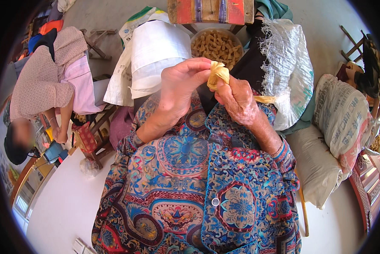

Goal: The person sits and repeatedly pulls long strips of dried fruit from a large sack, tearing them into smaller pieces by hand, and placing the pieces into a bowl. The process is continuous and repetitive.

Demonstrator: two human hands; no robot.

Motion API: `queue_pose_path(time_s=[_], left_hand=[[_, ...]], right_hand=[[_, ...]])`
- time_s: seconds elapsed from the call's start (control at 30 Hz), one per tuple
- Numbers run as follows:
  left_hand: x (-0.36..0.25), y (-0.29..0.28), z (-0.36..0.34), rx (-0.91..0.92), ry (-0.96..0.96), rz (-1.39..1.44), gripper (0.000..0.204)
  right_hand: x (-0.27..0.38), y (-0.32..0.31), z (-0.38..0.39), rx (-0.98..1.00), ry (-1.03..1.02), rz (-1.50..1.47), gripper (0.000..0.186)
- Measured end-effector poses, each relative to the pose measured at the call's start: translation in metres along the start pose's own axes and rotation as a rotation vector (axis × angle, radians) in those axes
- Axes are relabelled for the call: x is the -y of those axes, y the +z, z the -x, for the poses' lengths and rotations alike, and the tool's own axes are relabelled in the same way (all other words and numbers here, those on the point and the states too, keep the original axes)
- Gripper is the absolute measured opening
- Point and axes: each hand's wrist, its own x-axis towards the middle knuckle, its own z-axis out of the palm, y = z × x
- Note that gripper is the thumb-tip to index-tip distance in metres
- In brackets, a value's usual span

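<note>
In front of my chest, both hands work on a soft yellow strip (218, 73), bent into a rounded loop; it looks like tofu skin, though I cannot be sure. My right hand (240, 103) pinches the loop's lower side between thumb and fingers. From the left, my left hand (177, 89) closes its thumb and fingertips at the loop's edge. A yellow tail of strip (265, 99) sticks out to the right behind my right hand. Just beyond my hands, a round bowl (242, 47) holds many yellow-brown knotted pieces (215, 45).
A worn red wooden stool (236, 12) stands beyond the bowl. White cloth (160, 53) and woven plastic sheeting (289, 63) drape at either side. Stuffed sacks (342, 122) lie at the right. Another person (50, 80) sits at the left near a wooden chair (101, 131).
</note>
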Motion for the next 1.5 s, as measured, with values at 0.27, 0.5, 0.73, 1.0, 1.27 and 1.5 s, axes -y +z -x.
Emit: queue_pose_path(time_s=[0.27, 0.5, 0.73, 1.0, 1.27, 1.5], left_hand=[[-0.016, 0.008, 0.009, 0.195, 0.12, -0.237, 0.021], [-0.016, 0.019, 0.014, 0.025, 0.036, -0.187, 0.021], [-0.018, 0.014, 0.01, 0.024, -0.073, 0.046, 0.021], [-0.034, 0.013, 0.011, 0.19, -0.345, 0.375, 0.025], [-0.037, 0.016, 0.014, 0.325, -0.241, 0.155, 0.03], [-0.018, 0.013, 0.011, 0.172, 0.245, -0.587, 0.025]], right_hand=[[0.007, -0.003, 0.0, 0.014, 0.239, -0.169, 0.01], [0.007, -0.002, 0.001, 0.021, 0.275, -0.205, 0.014], [0.021, -0.009, -0.005, 0.06, 0.506, -0.335, 0.018], [0.028, -0.015, -0.006, 0.048, 0.427, -0.414, 0.017], [0.025, -0.012, 0.006, 0.007, -0.028, 0.133, 0.003], [0.015, -0.018, 0.005, 0.101, -0.123, 0.547, 0.009]])
